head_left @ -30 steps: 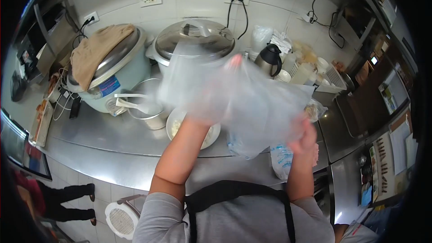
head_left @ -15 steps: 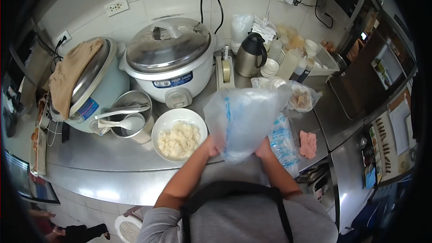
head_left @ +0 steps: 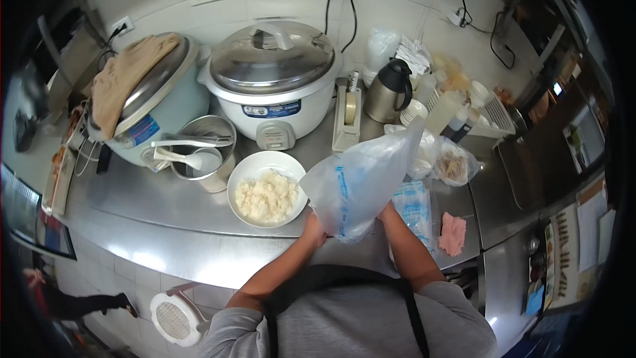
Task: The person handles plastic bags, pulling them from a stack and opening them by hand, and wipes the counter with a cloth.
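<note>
A clear plastic bag with blue print is held up between my two hands, above the counter's front part. My left hand grips its lower left edge, close to the bowl. On the bag's right side, my right hand holds the other edge. The bag hides most of the fingers of both hands. Left of the bag stands a white bowl of cooked rice. More blue-printed plastic bags lie flat beside my right forearm.
Behind stand a large rice cooker, a second cooker under a brown cloth, and a metal pot with utensils. A tape dispenser, thermos jug, food bag and pink cloth are rightward. A person walks at lower left.
The bag has tilted, its upper corner now leaning right and its left corner pointing at the bowl. Both hands still hold it. The whole view has shifted slightly.
</note>
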{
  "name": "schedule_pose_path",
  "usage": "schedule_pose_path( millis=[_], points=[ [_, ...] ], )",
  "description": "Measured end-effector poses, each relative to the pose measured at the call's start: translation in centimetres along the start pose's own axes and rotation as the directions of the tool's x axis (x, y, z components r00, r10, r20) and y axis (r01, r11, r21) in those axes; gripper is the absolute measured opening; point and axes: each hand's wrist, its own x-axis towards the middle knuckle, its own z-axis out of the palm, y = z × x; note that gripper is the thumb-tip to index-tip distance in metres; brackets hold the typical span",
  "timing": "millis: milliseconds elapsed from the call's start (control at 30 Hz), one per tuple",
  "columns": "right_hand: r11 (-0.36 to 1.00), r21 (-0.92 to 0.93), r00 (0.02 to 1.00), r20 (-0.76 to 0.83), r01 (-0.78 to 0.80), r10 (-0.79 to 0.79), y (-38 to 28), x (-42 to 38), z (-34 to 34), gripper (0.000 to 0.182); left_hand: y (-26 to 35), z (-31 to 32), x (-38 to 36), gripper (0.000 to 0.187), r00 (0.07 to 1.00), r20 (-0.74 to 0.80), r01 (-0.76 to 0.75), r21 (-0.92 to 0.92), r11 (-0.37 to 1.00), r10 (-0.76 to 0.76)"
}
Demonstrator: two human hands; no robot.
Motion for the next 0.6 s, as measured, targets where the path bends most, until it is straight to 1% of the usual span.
schedule_pose_path(
  millis=[33, 67, 100, 167, 233, 267, 333, 367, 433, 467, 500, 533, 567, 600],
  points=[
    [0.998, -0.048, 0.999, 0.039, -0.033, 0.035, -0.1, 0.4, -0.1, 0.037, 0.0, -0.1, -0.5, 0.028, 1.000, -0.007, -0.006, 0.026, 1.000, 0.006],
    [0.975, -0.214, 0.997, 0.070, 0.054, -0.040, -0.1, 0.6, 0.0, 0.037, 0.2, 0.2, -1.2, 0.028, 1.000, -0.016, -0.012, 0.052, 0.999, 0.013],
    [0.918, -0.368, 0.987, 0.115, 0.148, -0.113, 0.0, 0.7, 0.2, 0.038, 0.3, 0.6, -1.9, 0.026, 0.999, -0.039, -0.037, 0.016, 0.999, 0.038],
    [0.837, -0.489, 0.968, 0.167, 0.245, -0.185, 0.3, 1.0, 0.3, 0.039, 0.7, 1.7, -3.5, 0.022, 0.992, -0.086, -0.096, -0.056, 0.994, 0.091],
    [0.853, -0.463, 0.969, 0.164, 0.241, -0.185, 2.1, 2.8, -0.9, 0.041, 0.8, 2.2, -4.6, 0.021, 0.981, -0.155, -0.128, -0.051, 0.991, 0.118],
    [0.749, -0.585, 0.950, 0.199, 0.311, -0.239, 1.8, 2.5, -0.4, 0.041, 0.7, 2.3, -5.2, 0.021, 0.972, -0.196, -0.143, -0.051, 0.988, 0.130],
    [0.484, -0.764, 0.898, 0.291, 0.426, -0.331, 0.9, 0.7, 0.5, 0.043, -1.7, -0.4, -4.3, 0.020, 0.952, -0.203, -0.218, 0.084, 0.972, 0.231],
    [0.407, -0.775, 0.868, 0.362, 0.483, -0.340, 0.3, -0.1, 1.0, 0.043, -2.6, -1.5, -4.2, 0.020, 0.940, -0.203, -0.245, 0.155, 0.957, 0.274],
    [0.248, -0.773, 0.797, 0.490, 0.584, -0.352, -1.3, -1.5, 1.8, 0.044, -2.6, -1.7, -5.3, 0.020, 0.929, -0.237, -0.234, 0.216, 0.948, 0.284],
    [0.430, -0.765, 0.876, 0.388, 0.479, -0.287, -2.0, -2.3, 2.7, 0.042, -2.7, -1.7, -5.8, 0.020, 0.926, -0.250, -0.223, 0.245, 0.944, 0.283],
    [0.589, -0.730, 0.938, 0.287, 0.346, -0.195, -2.8, -3.2, 3.7, 0.041, -3.0, -1.9, -6.1, 0.021, 0.925, -0.259, -0.219, 0.235, 0.947, 0.279],
    [0.718, -0.668, 0.978, 0.194, 0.194, -0.084, -3.6, -4.2, 4.2, 0.039, -3.2, -2.2, -6.3, 0.022, 0.924, -0.266, -0.218, 0.225, 0.950, 0.275],
    [0.762, -0.638, 0.988, 0.153, 0.109, -0.013, -4.8, -5.2, 4.2, 0.037, -3.3, -2.3, -6.6, 0.023, 0.923, -0.270, -0.221, 0.217, 0.951, 0.275],
    [0.798, -0.602, 0.991, 0.116, 0.024, 0.058, -6.3, -5.9, 4.1, 0.035, -3.0, -1.6, -7.6, 0.023, 0.906, -0.327, -0.200, 0.227, 0.953, 0.268]
  ],
)
